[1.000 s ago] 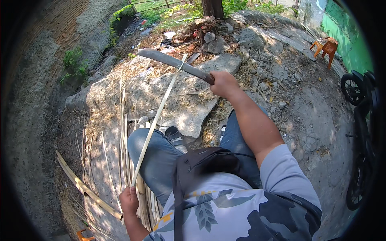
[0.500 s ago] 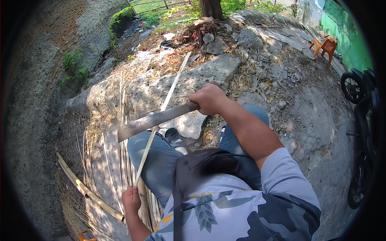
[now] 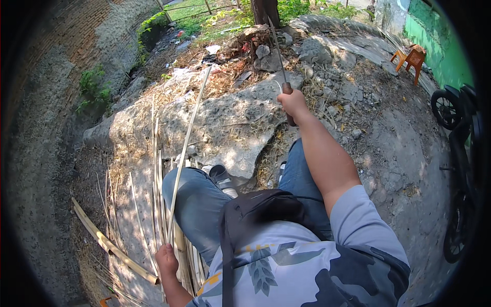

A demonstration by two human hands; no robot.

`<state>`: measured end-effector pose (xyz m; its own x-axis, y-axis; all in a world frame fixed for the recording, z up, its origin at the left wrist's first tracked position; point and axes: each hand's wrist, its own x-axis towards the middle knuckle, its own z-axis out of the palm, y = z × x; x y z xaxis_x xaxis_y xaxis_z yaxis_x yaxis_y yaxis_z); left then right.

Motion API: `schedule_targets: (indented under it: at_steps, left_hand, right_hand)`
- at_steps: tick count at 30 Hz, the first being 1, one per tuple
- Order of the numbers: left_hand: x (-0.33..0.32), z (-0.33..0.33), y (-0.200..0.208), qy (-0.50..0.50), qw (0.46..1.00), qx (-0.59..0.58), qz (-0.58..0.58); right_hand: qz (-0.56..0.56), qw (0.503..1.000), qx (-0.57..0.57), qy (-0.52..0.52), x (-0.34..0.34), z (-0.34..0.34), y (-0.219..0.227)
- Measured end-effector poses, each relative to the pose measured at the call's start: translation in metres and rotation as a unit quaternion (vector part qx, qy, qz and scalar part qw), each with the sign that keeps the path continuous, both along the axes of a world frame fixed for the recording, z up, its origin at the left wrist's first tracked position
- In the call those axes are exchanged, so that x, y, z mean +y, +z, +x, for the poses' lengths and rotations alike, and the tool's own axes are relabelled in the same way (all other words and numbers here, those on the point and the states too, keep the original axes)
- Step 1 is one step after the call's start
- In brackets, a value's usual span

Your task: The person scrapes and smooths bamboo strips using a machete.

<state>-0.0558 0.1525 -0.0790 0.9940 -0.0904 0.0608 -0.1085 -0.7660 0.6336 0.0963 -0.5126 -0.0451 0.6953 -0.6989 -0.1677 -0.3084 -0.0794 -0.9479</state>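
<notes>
My right hand (image 3: 295, 104) is wrapped round the brown handle of a machete (image 3: 279, 56), its arm stretched forward. The blade points away toward the tree, seen nearly edge-on and apart from the strip. Down by my left knee, my left hand (image 3: 167, 260) grips the near end of a long, pale bamboo strip (image 3: 187, 138). This strip slants up past the knee, its far end over the litter beyond the concrete slab. More split bamboo strips (image 3: 156, 179) lie on the ground beside my left leg.
A thick bamboo piece (image 3: 115, 245) lies at the left, near a rough brick wall (image 3: 66, 46). Ahead are a broken concrete slab (image 3: 235, 117), rubble and a tree trunk (image 3: 266, 13). An orange chair (image 3: 415, 60) and a motorcycle (image 3: 460, 153) stand at the right.
My right hand has swung the machete off the strip, forward and to the right, turning the blade away from me. The bamboo strip's far end has shifted left; my left hand stays low.
</notes>
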Motion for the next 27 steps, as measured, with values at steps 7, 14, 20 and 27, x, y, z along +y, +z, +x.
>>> schedule_targets:
  at_steps: [7, 14, 20, 27]
  left_hand:
    - [-0.02, 0.007, 0.035, 0.047, 0.994, 0.096, 0.033]
    - [-0.033, 0.006, 0.051, 0.05, 0.935, 0.335, -0.107]
    - [-0.066, 0.004, 0.064, -0.004, 0.983, 0.177, -0.046]
    - [-0.099, 0.017, 0.059, -0.002, 0.992, 0.121, 0.019]
  right_hand:
    - [-0.291, 0.956, -0.012, 0.024, 0.029, -0.008, 0.023]
    - [-0.447, 0.876, -0.05, 0.171, 0.062, -0.015, 0.031]
    - [-0.527, 0.788, -0.057, 0.313, 0.087, -0.018, 0.023]
    - [-0.54, 0.72, -0.038, 0.435, 0.123, -0.02, 0.022]
